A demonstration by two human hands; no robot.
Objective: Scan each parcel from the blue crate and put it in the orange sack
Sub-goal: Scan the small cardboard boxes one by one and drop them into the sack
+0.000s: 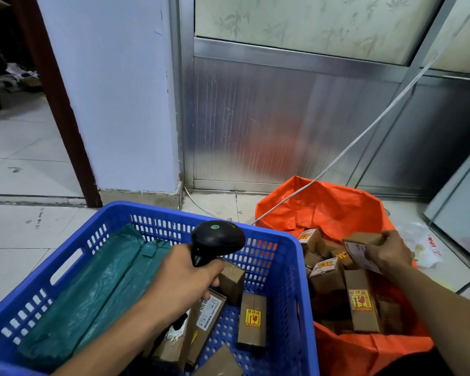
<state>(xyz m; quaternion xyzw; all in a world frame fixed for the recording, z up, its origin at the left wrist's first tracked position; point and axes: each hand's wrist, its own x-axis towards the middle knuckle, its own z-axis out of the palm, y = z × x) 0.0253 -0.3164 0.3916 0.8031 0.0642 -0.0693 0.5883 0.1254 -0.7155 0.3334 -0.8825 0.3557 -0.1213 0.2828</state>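
1. The right hand (388, 253) is pinching a small brown parcel (360, 246) over the orange sack (334, 204); it looks like the drop-off step.
2. The left hand (185, 283) is gripping the scanner (215, 240) above the blue crate (296, 267); parcels are remaining inside.
3. Next, I judge: releasing the parcel into the sack; reaching back for another.

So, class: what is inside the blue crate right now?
Inside the blue crate: two green plastic-wrapped parcels and several small cardboard boxes. The left hand and forearm cover others.
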